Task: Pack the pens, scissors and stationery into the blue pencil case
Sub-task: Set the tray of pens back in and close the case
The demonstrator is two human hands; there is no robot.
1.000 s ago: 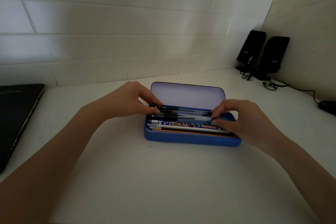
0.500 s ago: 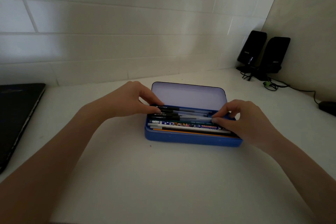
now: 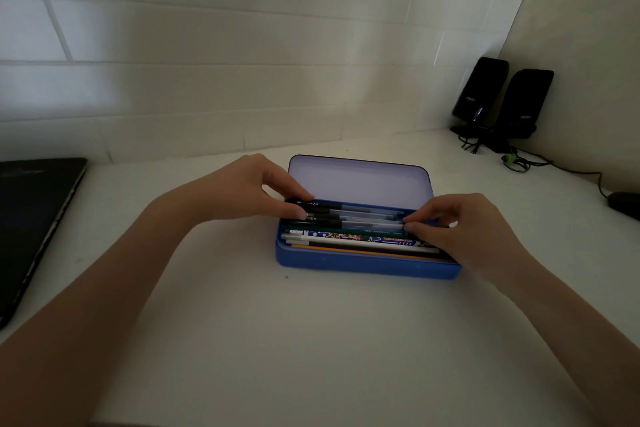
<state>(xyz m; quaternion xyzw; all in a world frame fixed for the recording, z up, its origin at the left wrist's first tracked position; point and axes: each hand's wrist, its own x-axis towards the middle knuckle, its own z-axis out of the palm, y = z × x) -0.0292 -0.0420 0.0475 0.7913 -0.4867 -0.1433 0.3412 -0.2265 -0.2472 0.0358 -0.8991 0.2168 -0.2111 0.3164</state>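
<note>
Blue pencil case (image 3: 367, 265) lies on the white table (image 3: 311, 340), roughly centre of view, lid (image 3: 358, 180) raised and standing at the far side with its pale inner face toward the camera. Long side of the case runs left to right, slightly skewed.

Contents, lengthwise in the tray: black-capped pens (image 3: 332, 213) with clear barrels toward the back; a dark green pencil (image 3: 363, 229) in front of them; a patterned, multicoloured pencil (image 3: 356, 237); a white item alongside it, kind not determinable; an orange pencil (image 3: 363, 251) nearest the front wall. Scissors not identifiable among the contents.

Left hand (image 3: 242, 189) is at the left end of the case. Thumb and index finger are pressed together on the capped ends of the black pens, pinching them; remaining fingers are curled above.

Right hand (image 3: 464, 229) is at the right end of the case. Thumb and index fingertips meet at the opposite end of the same pens, a pinch on the clear barrels. The heel of this hand covers the right front corner of the tray.

Surroundings: closed dark laptop (image 3: 31, 218) at the left table edge; two black speakers (image 3: 502, 100) in the far right corner against the tiled wall (image 3: 207, 62), with a cable (image 3: 554, 166) trailing to a dark object at the right edge, partly cut off
</note>
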